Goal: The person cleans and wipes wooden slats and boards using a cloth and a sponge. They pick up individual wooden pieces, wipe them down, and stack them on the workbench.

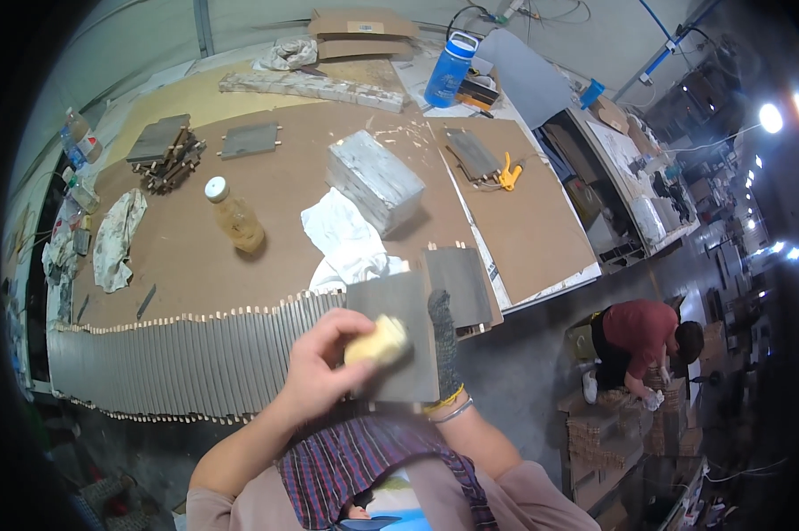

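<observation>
My left hand [321, 365], bare, grips a pale yellow sponge-like block [374, 343], slightly blurred, against the face of a flat grey panel [392, 296]. At the panel's right edge my right hand [443, 341], in a grey knit glove with a yellow cuff, holds it; part of that hand is hidden behind the panel. Left of it, a long row of similar grey panels [178, 363] with small wooden pegs stands on edge along the table's near side. Another grey panel [457, 283] lies just beyond my right hand.
On the brown table stand a bottle of yellowish liquid [235, 217], a paint-stained block [377, 181] and a white cloth [342, 230]. A panel stack [165, 150] sits far left. A blue bottle [451, 71] and orange-yellow air gun [509, 173] are farther back. A person [638, 341] bends over stacked pieces at right.
</observation>
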Available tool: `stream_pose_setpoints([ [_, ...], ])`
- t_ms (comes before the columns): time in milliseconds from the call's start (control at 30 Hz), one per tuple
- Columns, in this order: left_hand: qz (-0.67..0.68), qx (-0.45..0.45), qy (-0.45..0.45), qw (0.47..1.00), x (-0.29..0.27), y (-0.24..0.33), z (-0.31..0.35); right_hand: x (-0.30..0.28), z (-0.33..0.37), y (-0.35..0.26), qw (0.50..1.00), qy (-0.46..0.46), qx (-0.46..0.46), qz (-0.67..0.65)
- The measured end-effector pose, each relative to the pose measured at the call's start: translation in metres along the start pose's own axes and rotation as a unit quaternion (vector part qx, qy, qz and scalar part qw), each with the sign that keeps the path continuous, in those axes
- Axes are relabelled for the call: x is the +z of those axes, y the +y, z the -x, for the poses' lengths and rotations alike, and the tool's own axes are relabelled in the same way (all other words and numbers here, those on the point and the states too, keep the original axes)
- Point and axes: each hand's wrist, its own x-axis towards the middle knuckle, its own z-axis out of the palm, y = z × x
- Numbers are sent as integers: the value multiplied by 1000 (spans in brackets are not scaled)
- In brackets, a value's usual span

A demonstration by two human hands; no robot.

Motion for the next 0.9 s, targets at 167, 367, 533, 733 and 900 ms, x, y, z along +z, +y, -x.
stream_pose_setpoints([
  [167,-321,249,-159,900,15,27,2,-8,-7,-10,986,11,-67,154],
  [367,-429,165,-49,887,-35,14,18,0,-9,-29,993,-44,-80,-76],
  [533,-375,201,-103,899,-14,35,8,-25,-14,-22,996,37,-84,9],
  [733,-425,120,81,894,-62,30,14,32,-15,-22,998,46,-32,-11],
  [900,-322,234,11,917,-13,68,-34,18,-5,-12,1000,-19,-7,24],
])
